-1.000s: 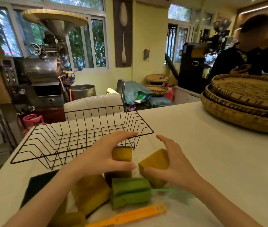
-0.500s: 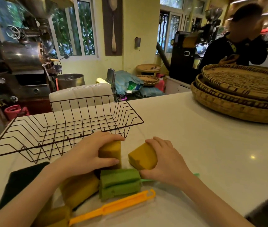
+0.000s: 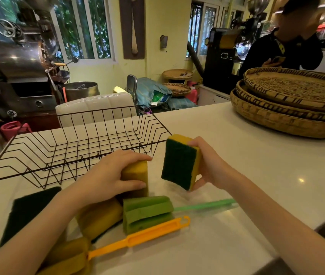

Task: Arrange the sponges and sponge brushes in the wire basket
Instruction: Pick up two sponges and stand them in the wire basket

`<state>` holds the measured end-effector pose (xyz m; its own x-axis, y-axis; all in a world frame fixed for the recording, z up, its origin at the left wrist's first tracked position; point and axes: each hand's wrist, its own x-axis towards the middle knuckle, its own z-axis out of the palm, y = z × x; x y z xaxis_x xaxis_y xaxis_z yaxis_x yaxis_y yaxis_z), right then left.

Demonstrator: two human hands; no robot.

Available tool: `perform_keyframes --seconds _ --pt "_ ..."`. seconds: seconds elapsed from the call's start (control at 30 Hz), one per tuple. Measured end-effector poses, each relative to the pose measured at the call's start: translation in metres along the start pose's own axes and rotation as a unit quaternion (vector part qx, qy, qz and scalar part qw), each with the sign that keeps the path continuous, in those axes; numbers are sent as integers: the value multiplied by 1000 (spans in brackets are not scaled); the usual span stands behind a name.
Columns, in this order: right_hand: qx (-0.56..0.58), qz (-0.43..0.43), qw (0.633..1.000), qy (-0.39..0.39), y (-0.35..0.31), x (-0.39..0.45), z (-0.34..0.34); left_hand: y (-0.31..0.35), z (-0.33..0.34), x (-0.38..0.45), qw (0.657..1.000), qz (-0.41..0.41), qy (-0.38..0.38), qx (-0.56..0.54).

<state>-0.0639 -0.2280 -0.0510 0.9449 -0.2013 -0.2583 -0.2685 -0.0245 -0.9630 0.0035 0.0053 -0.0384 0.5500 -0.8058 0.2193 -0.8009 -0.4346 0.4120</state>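
An empty black wire basket (image 3: 74, 147) stands on the white counter ahead of me. My right hand (image 3: 207, 161) holds a yellow sponge with a dark green scouring face (image 3: 179, 163) lifted just off the counter, right of the basket's near corner. My left hand (image 3: 108, 175) grips a second yellow sponge (image 3: 137, 173) standing on the counter. Below lie a third yellow sponge (image 3: 100, 217), a green sponge brush (image 3: 145, 211) with a thin green handle, an orange-handled sponge brush (image 3: 137, 237) and a dark scouring pad (image 3: 28, 211).
Stacked woven trays (image 3: 288, 104) fill the counter's back right. A person in dark clothes (image 3: 282, 48) stands behind them. A white chair back (image 3: 94, 108) sits beyond the basket, and a metal roasting machine (image 3: 16, 64) is at the left.
My right hand has lifted its sponge off the counter and turned it so the green face shows. My left hand has kept its grip on the other sponge.
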Motion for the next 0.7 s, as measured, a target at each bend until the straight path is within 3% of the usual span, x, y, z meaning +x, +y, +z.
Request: perform_keyframes --seconds 0.13,0.27,0.47,0.7 --pt "-48 115 991 -56 -8 12 -11 2 1 -1 1000 4 3 5" --pt "-184 167 969 -12 -11 25 -15 1 0 -3 1000 0 5 -1" --pt "-311 171 932 71 -8 31 -14 3 0 -3 1000 1 2 3" --pt "-448 58 882 133 -8 34 -15 1 -1 -4 1000 2 -10 6"
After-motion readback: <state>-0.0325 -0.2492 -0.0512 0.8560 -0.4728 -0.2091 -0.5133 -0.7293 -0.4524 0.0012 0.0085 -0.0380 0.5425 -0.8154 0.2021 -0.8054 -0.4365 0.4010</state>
